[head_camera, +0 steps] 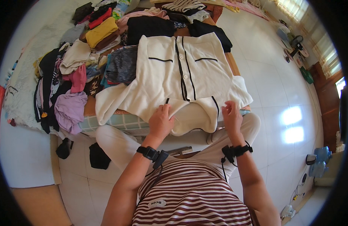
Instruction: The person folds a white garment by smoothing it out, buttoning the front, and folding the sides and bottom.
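A cream knit cardigan (pixel 162 76) with black trim, buttons and two pocket lines lies spread over the near edge of a bed, its collar end towards me and its sleeves out to both sides. My left hand (pixel 161 120) has its fingertips on the edge of the collar opening, at the left black-trimmed corner, and seems to pinch the fabric. Beside the right trimmed edge is my right hand (pixel 232 117), fingers bent and apart, with no fabric visible in it; whether it touches the cardigan is unclear.
Folded dark grey fabric (pixel 121 66) touches the cardigan's left side. Black folded clothes (pixel 150 28) lie beyond it. A yellow folded garment (pixel 101 31) and a crumpled lilac garment (pixel 70 110) are among piles at left. Black cloth (pixel 99 156) lies on the tiled floor.
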`<state>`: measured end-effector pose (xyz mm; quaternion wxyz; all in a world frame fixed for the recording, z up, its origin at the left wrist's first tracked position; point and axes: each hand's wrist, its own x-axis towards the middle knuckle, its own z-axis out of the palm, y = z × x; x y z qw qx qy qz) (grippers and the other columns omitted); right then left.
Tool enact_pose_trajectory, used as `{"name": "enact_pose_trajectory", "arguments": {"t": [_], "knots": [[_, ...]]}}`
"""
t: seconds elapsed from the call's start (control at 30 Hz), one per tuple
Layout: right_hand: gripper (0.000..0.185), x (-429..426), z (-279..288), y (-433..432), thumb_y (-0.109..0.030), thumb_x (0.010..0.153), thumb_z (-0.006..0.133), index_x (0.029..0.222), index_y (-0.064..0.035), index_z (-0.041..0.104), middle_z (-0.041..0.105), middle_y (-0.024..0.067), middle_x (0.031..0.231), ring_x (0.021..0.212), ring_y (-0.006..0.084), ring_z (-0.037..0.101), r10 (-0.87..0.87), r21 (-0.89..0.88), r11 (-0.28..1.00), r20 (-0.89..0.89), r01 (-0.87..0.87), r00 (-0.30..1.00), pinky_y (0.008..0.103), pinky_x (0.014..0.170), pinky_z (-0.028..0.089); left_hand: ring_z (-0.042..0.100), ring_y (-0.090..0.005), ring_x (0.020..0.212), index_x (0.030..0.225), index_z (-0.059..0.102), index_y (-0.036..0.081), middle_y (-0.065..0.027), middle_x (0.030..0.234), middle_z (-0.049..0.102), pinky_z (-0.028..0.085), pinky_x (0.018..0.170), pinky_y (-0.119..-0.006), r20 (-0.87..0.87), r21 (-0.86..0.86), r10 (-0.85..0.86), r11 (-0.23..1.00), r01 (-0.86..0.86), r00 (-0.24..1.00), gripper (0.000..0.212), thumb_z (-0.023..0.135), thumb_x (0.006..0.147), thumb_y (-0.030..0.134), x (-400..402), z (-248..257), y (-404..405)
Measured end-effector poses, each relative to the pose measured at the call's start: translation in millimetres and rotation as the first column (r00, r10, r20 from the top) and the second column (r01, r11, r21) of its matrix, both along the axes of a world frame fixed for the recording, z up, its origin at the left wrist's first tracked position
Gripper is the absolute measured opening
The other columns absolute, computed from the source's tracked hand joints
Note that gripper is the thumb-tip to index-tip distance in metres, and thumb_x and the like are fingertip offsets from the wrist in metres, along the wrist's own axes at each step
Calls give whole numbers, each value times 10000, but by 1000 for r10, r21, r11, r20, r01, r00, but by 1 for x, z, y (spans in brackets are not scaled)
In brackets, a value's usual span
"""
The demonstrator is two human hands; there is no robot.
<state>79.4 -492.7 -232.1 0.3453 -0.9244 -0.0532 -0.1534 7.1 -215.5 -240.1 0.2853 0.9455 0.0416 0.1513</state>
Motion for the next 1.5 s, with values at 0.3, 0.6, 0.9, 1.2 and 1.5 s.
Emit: {"name": "enact_pose_trajectory", "arguments": {"t": [0.3, 0.6, 0.9, 1.2, 1.5], "knots": [[274, -42, -15, 18, -177, 795, 715, 1027, -79, 608, 617, 81, 891, 795, 292, 640, 104, -174, 982, 155, -77, 982, 396, 703, 518, 588, -346, 978, 1119, 518, 106, -119, 1067, 574, 507, 780, -444, -117, 207, -83, 973, 105, 990, 437, 639, 719, -24, -18, 17, -3], [161, 2, 15, -16, -73, 840, 581, 977, -95, 661, 660, 58, 980, 823, 309, 658, 117, -49, 993, 128, -112, 985, 383, 722, 524, 621, -309, 886, 964, 598, 90, -59, 980, 588, 520, 719, -420, 182, 103, -136, 988, 119, 974, 276, 527, 762, -84, 0, 33, 41], [171, 3, 21, -10, -147, 855, 645, 1020, -102, 645, 660, 75, 962, 835, 301, 659, 138, -126, 981, -104, -150, 985, 395, 738, 519, 605, -283, 1058, 1046, 710, 70, -81, 1228, 608, 518, 875, -396, -181, 174, -253, 943, 284, 950, 252, 652, 804, 106, 1, 35, 45], [449, -22, 29, -5, 13, 696, 643, 1104, -172, 676, 588, 49, 1268, 1294, 304, 483, 482, -296, 851, 111, -434, 869, 450, 1066, 395, 520, -272, 1243, 1122, 662, 60, -86, 1291, 588, 458, 1012, -388, 27, 323, -428, 859, 397, 903, 391, 748, 759, 176, -15, 45, 24], [449, -22, 15, -10, 8, 688, 635, 1084, -198, 687, 607, -16, 1268, 1434, 281, 335, 693, -456, 594, -129, -663, 709, 537, 1204, 157, 552, -270, 1139, 985, 664, 74, -75, 1096, 627, 397, 1059, -408, -99, 291, -553, 779, 555, 828, 311, 774, 700, 133, -18, 10, 1]]}}
